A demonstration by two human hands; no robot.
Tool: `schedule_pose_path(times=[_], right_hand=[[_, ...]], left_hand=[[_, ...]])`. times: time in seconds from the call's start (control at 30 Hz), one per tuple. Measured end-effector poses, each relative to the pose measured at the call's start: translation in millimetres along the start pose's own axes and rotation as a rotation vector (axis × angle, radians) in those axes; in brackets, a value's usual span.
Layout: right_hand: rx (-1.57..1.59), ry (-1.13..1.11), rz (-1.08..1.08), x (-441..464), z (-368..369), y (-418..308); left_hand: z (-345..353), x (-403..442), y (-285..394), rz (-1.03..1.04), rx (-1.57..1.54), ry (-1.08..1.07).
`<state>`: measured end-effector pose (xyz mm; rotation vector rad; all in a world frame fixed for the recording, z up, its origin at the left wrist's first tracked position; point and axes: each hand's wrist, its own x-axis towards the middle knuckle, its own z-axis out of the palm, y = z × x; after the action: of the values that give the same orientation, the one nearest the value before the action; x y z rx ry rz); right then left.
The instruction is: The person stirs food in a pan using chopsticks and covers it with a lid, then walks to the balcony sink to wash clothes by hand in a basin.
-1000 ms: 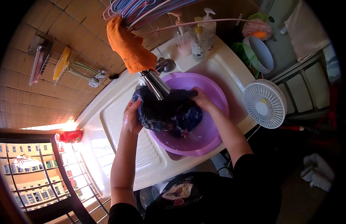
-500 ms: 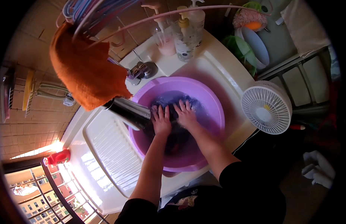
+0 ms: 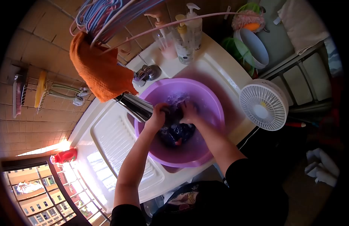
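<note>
A purple basin (image 3: 216, 109) holds murky water and a dark wet cloth (image 3: 178, 135) with a small red patch. My left hand (image 3: 158, 115) is at the basin's left side, its fingers curled over the cloth. Toward the middle, my right hand (image 3: 188, 113) grips the same cloth, its fingertips partly hidden in folds and foam. A shiny metal cylinder (image 3: 136, 106) slants over the basin's left rim, close to my left hand. Draped above it is an orange towel (image 3: 99, 71).
The basin stands in a white sink with a ribbed drainboard (image 3: 118, 141). Behind it are a faucet (image 3: 149, 72) and pump bottles (image 3: 184, 45). A white fan (image 3: 262, 109) stands at the right. Hangers (image 3: 101, 17) hang above; a red bottle (image 3: 64, 156) lies far left.
My hands have gone from lying spread on the submerged cloth to gripping it. The cloth has bunched up, part of it nearer to me. The view has shifted slightly.
</note>
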<state>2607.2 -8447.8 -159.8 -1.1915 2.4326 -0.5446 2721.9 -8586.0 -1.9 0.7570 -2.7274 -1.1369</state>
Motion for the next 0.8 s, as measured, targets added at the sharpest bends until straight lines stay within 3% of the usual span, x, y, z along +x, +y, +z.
schedule_pose_path(times=[0.07, 0.1, 0.17, 0.2, 0.27, 0.37, 0.4, 0.43, 0.47, 0.5, 0.57, 0.6, 0.63, 0.7, 0.8], right_hand=[[0.041, -0.006, 0.054, 2.0, 24.9, 16.5], [0.044, 0.003, 0.048, 1.3, 19.7, 11.3], [0.029, 0.084, 0.046, -6.8, 8.5, 1.9], [0.031, 0.082, 0.042, -9.9, -5.3, -3.2], [1.528, -0.01, 0.358, -17.7, -54.4, -25.8], [1.563, 0.155, 0.442, -25.5, -89.1, -56.8], [1.426, 0.288, 0.445, -19.9, -79.3, -61.9], [1.414, 0.268, 0.441, -28.2, -99.8, -83.6], [1.34, 0.219, 0.412, -38.0, -112.7, -96.9], [1.267, 0.166, 0.389, -50.8, -114.8, -108.0], [1.0, 0.352, 0.129, -82.0, -95.3, -130.9], [0.912, 0.371, 0.042, -104.8, -90.4, -142.8], [0.822, 0.39, -0.046, -122.8, -88.2, -153.8], [0.74, 0.391, -0.001, -117.6, -82.3, -159.2], [0.424, 0.543, 0.268, -38.4, -76.6, -123.2]], left_hand=[[-20.4, -23.0, 22.1, -0.094, -0.302, 0.049], [-28.5, -31.0, 26.2, -0.088, -0.295, 0.055], [-46.5, -46.9, 28.8, -0.067, -0.794, 0.184], [-60.4, -53.0, 31.6, -0.215, -1.013, 0.13], [-68.7, -64.3, -8.6, -0.23, -0.998, 0.229], [-11.0, -64.9, -69.3, -0.349, -0.915, 0.399], [5.3, -63.7, -53.8, -0.372, -0.927, 0.38], [38.7, -56.4, -68.6, -0.572, -1.02, 0.44], [26.8, -55.7, 8.7, -0.845, -1.388, 0.354], [28.5, -54.7, 13.0, -0.835, -1.676, -0.039], [67.4, -30.9, -24.2, -0.608, -1.956, -0.011], [78.6, -20.5, -45.6, -0.612, -1.958, -0.015], [84.3, -9.9, -66.4, -0.439, -2.05, -0.315], [90.8, -2.7, -68.3, -0.258, -2.117, -0.619], [110.2, -2.9, -32.6, -0.482, -2.11, -0.307]])
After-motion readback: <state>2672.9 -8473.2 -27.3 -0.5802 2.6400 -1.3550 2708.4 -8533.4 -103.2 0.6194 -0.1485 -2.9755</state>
